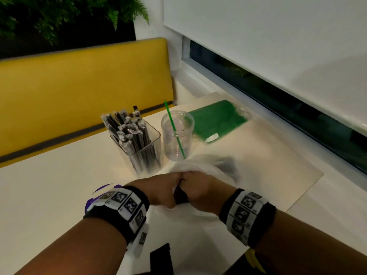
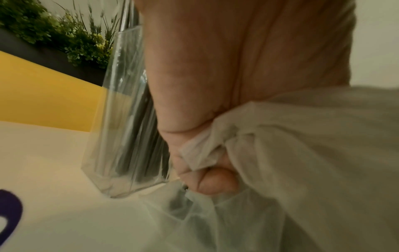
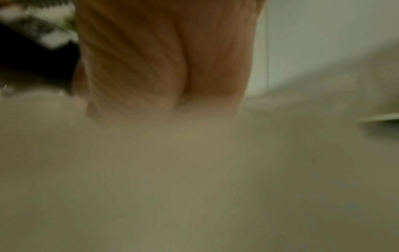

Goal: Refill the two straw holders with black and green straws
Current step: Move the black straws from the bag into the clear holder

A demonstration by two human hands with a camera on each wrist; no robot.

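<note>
Right hand (image 3: 164, 64) sinks into pale plastic bag (image 3: 194, 170) (everything blurred)

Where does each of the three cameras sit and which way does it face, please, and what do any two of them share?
Head: worn on the head, looking forward and down at the table; both forearms, left hand and right hand meet on a white plastic bag.
Left wrist: looks along the left hand, fingers gripping the bag, square straw holder beyond.
Right wrist: looks along the right hand; blurred, the rest pale.
Shared: head and left wrist both show the square holder of black straws and the bag.
</note>
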